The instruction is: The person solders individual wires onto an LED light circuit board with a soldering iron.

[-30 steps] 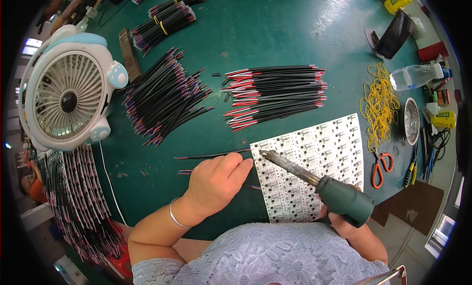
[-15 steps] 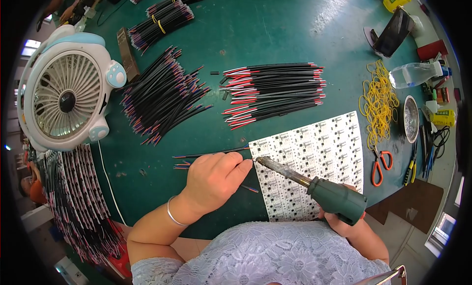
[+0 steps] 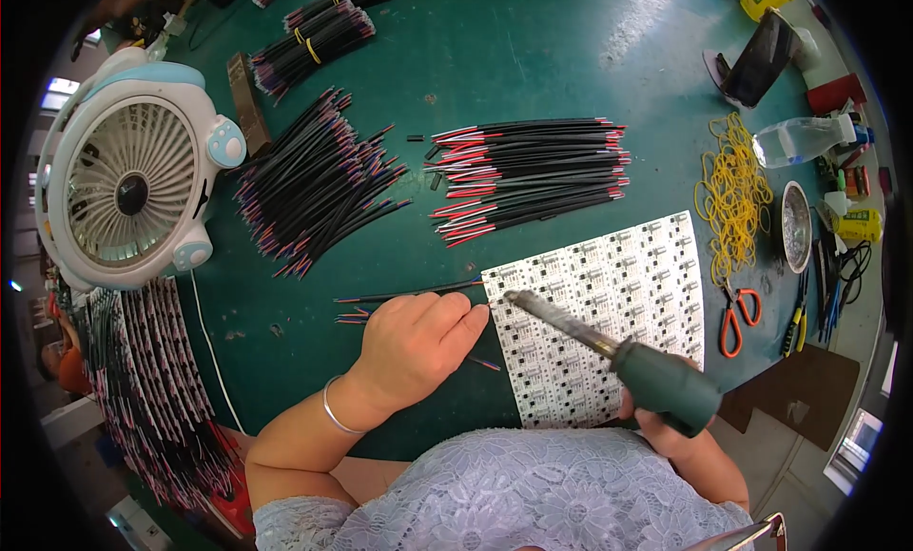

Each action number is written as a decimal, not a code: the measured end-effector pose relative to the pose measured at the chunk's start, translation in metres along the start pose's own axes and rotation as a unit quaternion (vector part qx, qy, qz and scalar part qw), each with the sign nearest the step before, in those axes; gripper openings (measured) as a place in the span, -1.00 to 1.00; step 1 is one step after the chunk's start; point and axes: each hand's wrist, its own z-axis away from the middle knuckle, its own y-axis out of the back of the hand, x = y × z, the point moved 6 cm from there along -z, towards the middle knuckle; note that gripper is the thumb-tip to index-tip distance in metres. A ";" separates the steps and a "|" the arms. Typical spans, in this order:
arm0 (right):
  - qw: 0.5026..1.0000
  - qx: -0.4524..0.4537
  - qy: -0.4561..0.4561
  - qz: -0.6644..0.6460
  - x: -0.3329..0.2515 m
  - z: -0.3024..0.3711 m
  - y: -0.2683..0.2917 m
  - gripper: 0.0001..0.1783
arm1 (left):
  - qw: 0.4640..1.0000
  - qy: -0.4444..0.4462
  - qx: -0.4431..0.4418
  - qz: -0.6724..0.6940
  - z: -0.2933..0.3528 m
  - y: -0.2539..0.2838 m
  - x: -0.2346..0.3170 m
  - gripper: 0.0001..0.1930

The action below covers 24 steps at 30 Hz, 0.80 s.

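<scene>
My left hand (image 3: 414, 337) is closed in a pinch at the left edge of a white circuit board panel (image 3: 609, 304). A thin black cable (image 3: 355, 315) with coloured wire ends shows behind this hand, and its tip meets the board at my fingertips. My right hand (image 3: 666, 432) grips the green handle of a soldering iron (image 3: 661, 385), partly hidden behind it. The iron's dark tip points left over the board's upper left part, a little apart from my left fingertips. Another black cable (image 3: 409, 292) lies just beyond my left hand, ending at the board's edge.
Black cables with red and white ends (image 3: 533, 175) lie beyond the board. A larger cable heap (image 3: 319, 185) lies left of them, near a white fan (image 3: 133, 194). At right are yellow rubber bands (image 3: 732, 199), orange-handled scissors (image 3: 737, 323), a metal bowl (image 3: 796, 228) and a clear bottle (image 3: 804, 144).
The soldering iron has drawn back to the right and slightly up, its tip leaving the spot by my left fingertips. My left hand has stayed in place.
</scene>
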 end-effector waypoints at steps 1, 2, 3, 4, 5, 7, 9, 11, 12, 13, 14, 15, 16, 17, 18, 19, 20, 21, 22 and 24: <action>1.000 0.003 0.001 0.001 -0.005 0.000 -0.001 -0.66 | 1.000 -0.002 0.001 0.000 0.000 0.000 0.000 -0.80; 0.987 0.046 -0.015 -0.153 -0.012 -0.001 0.002 -0.61 | 1.000 -0.006 0.002 -0.001 0.001 0.000 0.000 -0.80; 0.948 0.085 -0.029 -0.305 -0.014 -0.003 0.004 -0.56 | 1.000 -0.008 0.000 -0.004 0.002 -0.001 0.001 -0.80; 0.953 0.091 0.030 -0.288 -0.016 -0.006 0.005 -0.46 | 1.000 -0.010 0.000 -0.007 0.002 -0.001 0.000 -0.80; 0.952 0.091 0.032 -0.289 -0.016 -0.005 0.006 -0.46 | 1.000 -0.017 0.017 -0.003 0.001 0.000 0.000 -0.80; 0.956 0.093 0.037 -0.274 -0.018 -0.002 0.008 -0.49 | 0.999 -0.026 0.034 0.003 0.001 0.004 0.001 -0.80; 0.957 0.094 0.049 -0.269 -0.017 0.002 0.007 -0.53 | 0.996 -0.069 0.057 -0.001 0.002 0.013 0.010 -0.77; 0.958 0.096 0.058 -0.264 -0.012 0.009 0.008 -0.58 | 0.999 -0.042 0.003 0.006 0.007 0.012 0.019 -0.77; 0.971 0.068 0.062 -0.221 -0.008 0.012 0.006 -0.62 | 0.999 -0.013 -0.050 0.007 0.010 0.007 0.019 -0.77; 0.981 0.040 0.066 -0.177 -0.008 0.012 0.003 -0.67 | 0.999 -0.013 -0.050 0.005 0.013 0.005 0.019 -0.77; 0.990 0.033 0.056 -0.128 -0.012 0.010 0.003 -0.73 | 0.998 0.008 -0.047 0.031 0.016 0.001 0.016 -0.74; 0.990 0.034 0.055 -0.128 -0.011 0.010 0.002 -0.73 | 0.997 0.028 -0.045 0.058 0.018 -0.003 0.013 -0.70; 0.990 0.022 0.060 -0.126 -0.011 0.010 0.000 -0.74 | 0.997 0.026 -0.046 0.059 0.018 -0.006 0.013 -0.70; 0.990 0.011 0.066 -0.124 -0.011 0.010 -0.002 -0.76 | 0.997 0.027 -0.026 0.074 0.018 -0.006 0.013 -0.68; 0.991 -0.005 0.009 -0.134 -0.004 0.015 -0.004 -0.74 | 0.996 0.028 -0.006 0.090 0.017 -0.006 0.013 -0.67; 0.991 -0.005 0.008 -0.134 -0.003 0.016 -0.005 -0.74 | 0.995 0.029 -0.006 0.090 0.017 -0.006 0.013 -0.67; 0.995 0.004 -0.003 -0.098 -0.001 0.017 -0.005 -0.71 | 0.995 0.033 -0.003 0.092 0.017 -0.006 0.014 -0.67; 0.998 0.013 -0.014 -0.062 0.001 0.018 -0.005 -0.69 | 0.995 0.037 0.000 0.093 0.017 -0.006 0.014 -0.68; 0.998 0.012 -0.014 -0.063 0.003 0.019 -0.006 -0.69 | 0.995 0.037 0.000 0.093 0.017 -0.006 0.014 -0.68; 1.000 0.014 0.015 -0.014 0.005 0.020 -0.007 -0.64 | 0.996 0.037 0.000 0.086 0.016 -0.007 0.014 -0.70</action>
